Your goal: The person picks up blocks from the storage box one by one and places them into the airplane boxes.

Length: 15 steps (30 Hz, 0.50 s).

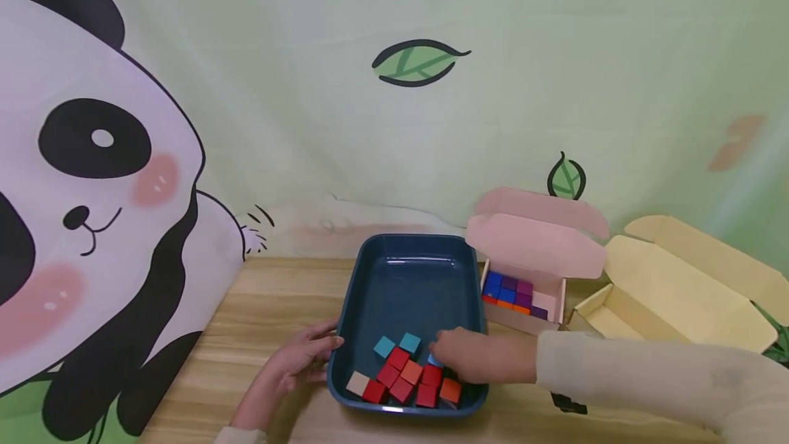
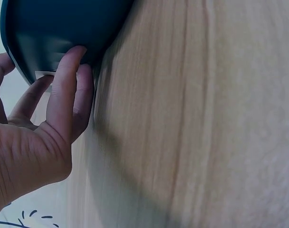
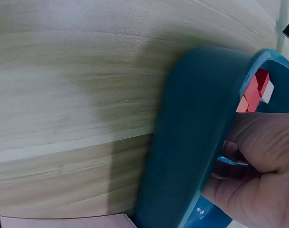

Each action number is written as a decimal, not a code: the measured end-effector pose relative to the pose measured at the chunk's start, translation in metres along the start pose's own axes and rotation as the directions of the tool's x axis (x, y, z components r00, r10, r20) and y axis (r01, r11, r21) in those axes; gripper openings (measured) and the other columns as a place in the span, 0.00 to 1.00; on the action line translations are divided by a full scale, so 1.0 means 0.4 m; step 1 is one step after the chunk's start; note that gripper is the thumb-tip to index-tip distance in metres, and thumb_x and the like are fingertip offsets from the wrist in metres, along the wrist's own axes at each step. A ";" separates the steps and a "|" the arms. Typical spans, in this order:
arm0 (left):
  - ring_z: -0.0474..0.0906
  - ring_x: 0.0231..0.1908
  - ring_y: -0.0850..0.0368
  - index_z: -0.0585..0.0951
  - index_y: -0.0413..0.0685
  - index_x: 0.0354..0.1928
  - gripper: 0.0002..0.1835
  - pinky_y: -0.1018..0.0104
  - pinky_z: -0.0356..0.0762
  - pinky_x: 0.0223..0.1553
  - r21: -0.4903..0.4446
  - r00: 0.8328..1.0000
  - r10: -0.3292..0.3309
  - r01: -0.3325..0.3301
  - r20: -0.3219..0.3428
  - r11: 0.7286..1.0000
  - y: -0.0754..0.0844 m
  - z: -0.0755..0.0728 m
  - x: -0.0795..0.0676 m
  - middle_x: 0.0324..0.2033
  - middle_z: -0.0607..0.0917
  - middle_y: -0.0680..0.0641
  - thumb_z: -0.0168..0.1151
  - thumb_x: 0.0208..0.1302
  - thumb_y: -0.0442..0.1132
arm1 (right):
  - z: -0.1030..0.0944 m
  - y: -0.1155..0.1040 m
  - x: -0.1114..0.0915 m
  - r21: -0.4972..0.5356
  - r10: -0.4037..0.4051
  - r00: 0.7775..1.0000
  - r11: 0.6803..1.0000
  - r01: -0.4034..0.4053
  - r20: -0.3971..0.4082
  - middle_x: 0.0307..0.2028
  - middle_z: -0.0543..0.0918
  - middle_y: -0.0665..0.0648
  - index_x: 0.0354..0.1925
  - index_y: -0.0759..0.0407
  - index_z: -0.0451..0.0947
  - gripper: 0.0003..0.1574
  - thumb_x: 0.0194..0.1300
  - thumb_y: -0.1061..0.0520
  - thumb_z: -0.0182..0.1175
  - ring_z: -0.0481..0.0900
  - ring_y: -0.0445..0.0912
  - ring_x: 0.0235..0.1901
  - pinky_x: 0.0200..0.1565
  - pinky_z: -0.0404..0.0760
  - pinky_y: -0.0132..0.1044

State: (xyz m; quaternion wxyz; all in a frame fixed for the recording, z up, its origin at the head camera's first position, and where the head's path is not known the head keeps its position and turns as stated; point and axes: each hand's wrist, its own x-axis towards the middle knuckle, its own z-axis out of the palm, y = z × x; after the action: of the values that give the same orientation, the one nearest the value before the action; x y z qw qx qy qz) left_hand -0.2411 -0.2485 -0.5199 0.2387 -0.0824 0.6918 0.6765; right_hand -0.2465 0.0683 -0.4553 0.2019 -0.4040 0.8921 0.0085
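Note:
A dark blue tray (image 1: pixel 407 286) stands on the table. Several small cubes lie loose at its near end: red (image 1: pixel 389 375), orange (image 1: pixel 411 371), light blue (image 1: pixel 384 347) and one whitish cube (image 1: pixel 357 383). My right hand (image 1: pixel 471 355) reaches over the tray's right rim with curled fingers. It pinches a light blue cube (image 1: pixel 435 360), mostly hidden by the fingers; a bright blue sliver of that cube (image 3: pixel 232 161) shows in the right wrist view. At the tray's left side my left hand (image 1: pixel 302 358) touches the outer wall with extended fingers (image 2: pixel 63 95).
Right of the tray, an open pink box (image 1: pixel 536 245) holds several blue, purple, orange and red cubes (image 1: pixel 507 293). Beyond it stands an open pale yellow box (image 1: pixel 666 286). A cloth with a panda picture (image 1: pixel 98 190) hangs behind the wooden table (image 1: pixel 277 293).

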 end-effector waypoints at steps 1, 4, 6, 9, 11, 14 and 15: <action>0.80 0.41 0.53 0.62 0.46 0.70 0.37 0.54 0.81 0.40 -0.002 1.000 -0.002 0.002 -0.001 1.000 0.000 -0.001 0.000 0.47 0.82 0.43 0.63 0.61 0.46 | 0.004 0.003 -0.003 0.005 -0.011 1.000 1.000 0.011 -0.020 0.34 0.79 0.48 0.46 0.51 0.79 0.18 0.56 0.62 0.68 0.76 0.37 0.30 0.35 0.82 0.31; 0.80 0.41 0.53 0.62 0.45 0.70 0.37 0.54 0.81 0.40 0.002 1.000 -0.004 0.004 -0.002 1.000 0.000 -0.001 -0.002 0.46 0.82 0.43 0.63 0.61 0.46 | 0.002 0.006 -0.012 -0.002 -0.029 0.998 1.000 0.029 -0.063 0.32 0.79 0.48 0.44 0.52 0.80 0.16 0.56 0.62 0.68 0.76 0.37 0.29 0.34 0.81 0.30; 0.80 0.41 0.53 0.62 0.45 0.70 0.37 0.54 0.81 0.39 0.006 1.000 -0.007 0.007 -0.008 1.000 0.001 -0.001 -0.004 0.47 0.82 0.43 0.63 0.61 0.46 | -0.002 0.012 -0.018 0.013 -0.040 0.995 0.999 0.041 -0.086 0.30 0.78 0.47 0.42 0.53 0.80 0.14 0.55 0.63 0.68 0.74 0.36 0.28 0.32 0.79 0.27; 0.80 0.41 0.53 0.61 0.45 0.70 0.37 0.53 0.81 0.40 0.009 1.000 -0.006 0.006 -0.009 1.000 0.000 -0.001 -0.005 0.48 0.82 0.42 0.63 0.61 0.46 | -0.016 0.027 -0.033 0.040 -0.070 0.989 0.996 0.076 -0.131 0.29 0.78 0.46 0.38 0.52 0.79 0.11 0.56 0.63 0.66 0.72 0.35 0.28 0.31 0.76 0.26; 0.80 0.41 0.53 0.62 0.45 0.70 0.37 0.53 0.81 0.40 0.008 1.000 -0.007 0.007 -0.012 1.000 0.002 -0.001 -0.005 0.48 0.82 0.42 0.63 0.61 0.46 | -0.027 0.040 -0.046 0.074 -0.087 0.983 0.992 0.100 -0.162 0.28 0.77 0.44 0.36 0.50 0.78 0.08 0.58 0.62 0.65 0.72 0.35 0.28 0.29 0.75 0.25; 0.80 0.41 0.53 0.62 0.45 0.69 0.37 0.54 0.81 0.40 0.003 1.000 -0.007 0.007 -0.011 1.000 0.003 -0.001 -0.005 0.47 0.82 0.42 0.64 0.61 0.46 | -0.042 0.057 -0.064 0.101 -0.114 0.971 0.985 0.138 -0.210 0.28 0.77 0.41 0.33 0.46 0.77 0.07 0.60 0.60 0.62 0.72 0.34 0.27 0.29 0.74 0.25; 0.80 0.41 0.53 0.62 0.45 0.69 0.37 0.54 0.81 0.40 0.003 1.000 -0.005 0.005 -0.010 1.000 0.002 -0.002 -0.004 0.47 0.82 0.42 0.64 0.61 0.46 | -0.048 0.063 -0.069 0.113 -0.119 0.968 0.983 0.147 -0.222 0.27 0.77 0.41 0.32 0.46 0.77 0.08 0.61 0.60 0.62 0.72 0.34 0.27 0.29 0.74 0.25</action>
State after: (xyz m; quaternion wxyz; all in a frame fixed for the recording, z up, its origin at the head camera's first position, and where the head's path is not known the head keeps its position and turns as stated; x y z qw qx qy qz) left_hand -0.2402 -0.2496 -0.5183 0.2371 -0.0873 0.6938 0.6744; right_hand -0.2550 0.1015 -0.4313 0.1303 -0.4477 0.8783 -0.1062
